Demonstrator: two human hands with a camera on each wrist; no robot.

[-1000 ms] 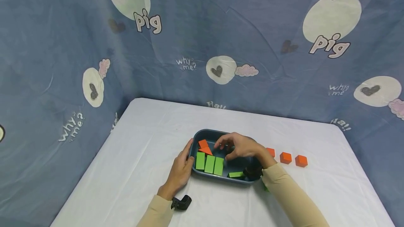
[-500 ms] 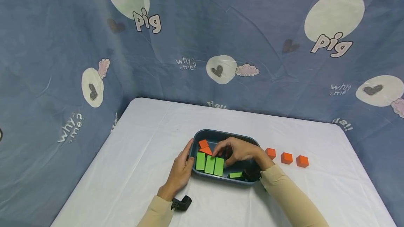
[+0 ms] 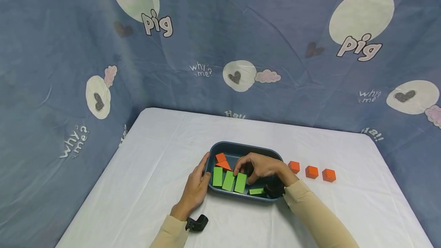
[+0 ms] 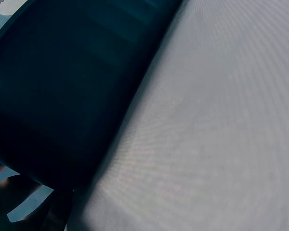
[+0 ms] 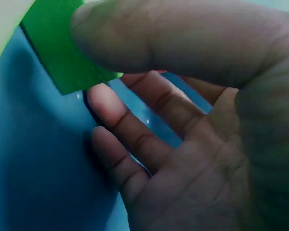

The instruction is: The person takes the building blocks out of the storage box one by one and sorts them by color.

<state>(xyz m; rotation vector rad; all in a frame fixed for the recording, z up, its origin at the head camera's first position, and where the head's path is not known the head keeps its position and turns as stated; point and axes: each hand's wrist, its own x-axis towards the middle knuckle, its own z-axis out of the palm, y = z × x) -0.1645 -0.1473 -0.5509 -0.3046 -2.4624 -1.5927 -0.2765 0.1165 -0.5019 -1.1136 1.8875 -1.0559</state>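
Observation:
A dark blue tray (image 3: 248,149) stands mid-table. My left hand (image 3: 193,191) lies along its left end, fingers straight against the outer wall and thumb at the rim. In the left wrist view the tray wall (image 4: 77,86) looks almost black. My right hand (image 3: 264,165) reaches inside and pinches the rightmost green block (image 3: 240,183) of three, thumb on one side and fingertips on the other. The right wrist view has the thumb pressed on that green block (image 5: 53,53). Left of it are the middle green block (image 3: 228,181) and the left green block (image 3: 217,176).
Two orange pieces (image 3: 224,164) lie in the tray's left end. Near the front right wall is a thin-looking green block (image 3: 256,191), partly hidden by the dark wrist camera (image 3: 274,190). Three orange cubes (image 3: 311,172) stand in a row on the table right of the tray.
My right hand has come down and closed on the rightmost green block. That block has tilted slightly, and a gap shows beside the middle one. The left hand keeps its place on the tray.

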